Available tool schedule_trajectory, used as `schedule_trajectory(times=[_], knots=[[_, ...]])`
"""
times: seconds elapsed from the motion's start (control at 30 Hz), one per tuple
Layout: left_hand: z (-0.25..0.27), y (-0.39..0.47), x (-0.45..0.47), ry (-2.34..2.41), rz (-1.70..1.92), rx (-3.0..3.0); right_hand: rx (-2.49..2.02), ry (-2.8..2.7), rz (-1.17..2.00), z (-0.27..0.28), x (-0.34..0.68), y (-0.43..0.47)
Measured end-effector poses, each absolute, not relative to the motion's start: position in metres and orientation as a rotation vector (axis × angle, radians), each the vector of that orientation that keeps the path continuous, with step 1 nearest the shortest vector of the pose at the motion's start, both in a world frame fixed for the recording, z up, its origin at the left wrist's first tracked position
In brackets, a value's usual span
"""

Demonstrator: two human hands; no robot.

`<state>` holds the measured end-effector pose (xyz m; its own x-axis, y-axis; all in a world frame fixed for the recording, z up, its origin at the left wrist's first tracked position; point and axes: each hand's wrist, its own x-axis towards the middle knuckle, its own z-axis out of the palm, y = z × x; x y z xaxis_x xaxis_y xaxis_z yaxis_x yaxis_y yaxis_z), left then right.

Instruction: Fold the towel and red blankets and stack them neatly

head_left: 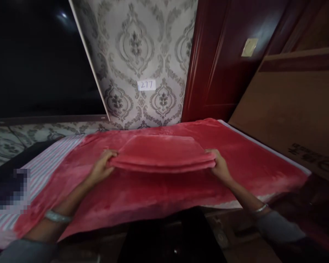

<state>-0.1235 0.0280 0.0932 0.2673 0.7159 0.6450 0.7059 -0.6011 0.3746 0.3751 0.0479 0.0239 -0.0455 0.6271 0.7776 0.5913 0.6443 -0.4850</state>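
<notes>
A folded red cloth (pixel 161 151), plush-looking and in several layers, is stretched between my two hands. My left hand (pixel 104 164) grips its left front corner, fingers closed round the layers. At the opposite front corner my right hand (pixel 217 164) pinches the folded edge the same way. The near edge of the cloth is lifted a little above a larger red plush blanket (pixel 153 197) that covers the table. Where the far edge of the folded cloth meets the blanket, I cannot tell whether it touches.
Striped fabric (pixel 52 160) shows at the left. A dark television screen (pixel 41 58) hangs at the back left, by patterned wallpaper with a paper label (pixel 146 85) reading 277. A large cardboard box (pixel 293 113) leans at the right, near a dark red door panel (pixel 224 54).
</notes>
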Motion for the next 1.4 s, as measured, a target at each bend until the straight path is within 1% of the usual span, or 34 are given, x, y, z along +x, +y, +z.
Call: schedule_trajectory(times=[0.1,0.2,0.33,0.43,0.5,0.53,0.63,0.73,0.83,0.97,1.2,1.33,1.4], knots=[[0.043,0.001,-0.124,1.482,1.057,2.486,-1.003,-1.799,0.022,-0.021,0.375,0.02],[0.025,-0.015,-0.125,1.576,1.002,2.453,-1.022,-1.828,0.016,-0.033,0.381,0.009],[0.034,-0.023,-0.137,1.601,0.949,2.416,-1.134,-1.807,0.141,-0.022,0.393,0.0],[0.056,-0.017,-0.126,1.746,1.059,2.33,-1.286,-1.66,0.169,0.005,0.386,-0.003],[0.073,-0.008,-0.101,1.794,1.094,2.357,-1.306,-1.714,0.141,0.028,0.365,0.001],[0.079,-0.002,-0.084,1.752,1.037,2.428,-1.298,-1.803,0.124,0.039,0.352,0.004],[0.084,0.012,-0.034,1.686,0.719,2.661,-1.358,-2.113,0.048,0.056,0.308,0.015],[0.065,0.019,-0.01,1.854,0.462,2.651,-1.539,-2.32,-0.009,0.044,0.281,0.019],[0.041,0.022,-0.013,1.972,0.347,2.559,-1.639,-2.405,-0.018,0.022,0.277,0.018],[0.029,0.021,-0.021,1.968,0.302,2.554,-1.637,-2.423,-0.053,0.009,0.281,0.016],[0.037,0.019,-0.02,1.964,0.364,2.524,-1.619,-2.419,-0.048,0.009,0.281,0.018],[0.036,0.003,-0.02,1.911,0.521,2.6,-1.643,-2.472,0.122,0.022,0.285,0.022],[0.03,-0.011,-0.017,1.838,0.609,2.669,-1.561,-2.525,0.182,0.035,0.28,0.027]])
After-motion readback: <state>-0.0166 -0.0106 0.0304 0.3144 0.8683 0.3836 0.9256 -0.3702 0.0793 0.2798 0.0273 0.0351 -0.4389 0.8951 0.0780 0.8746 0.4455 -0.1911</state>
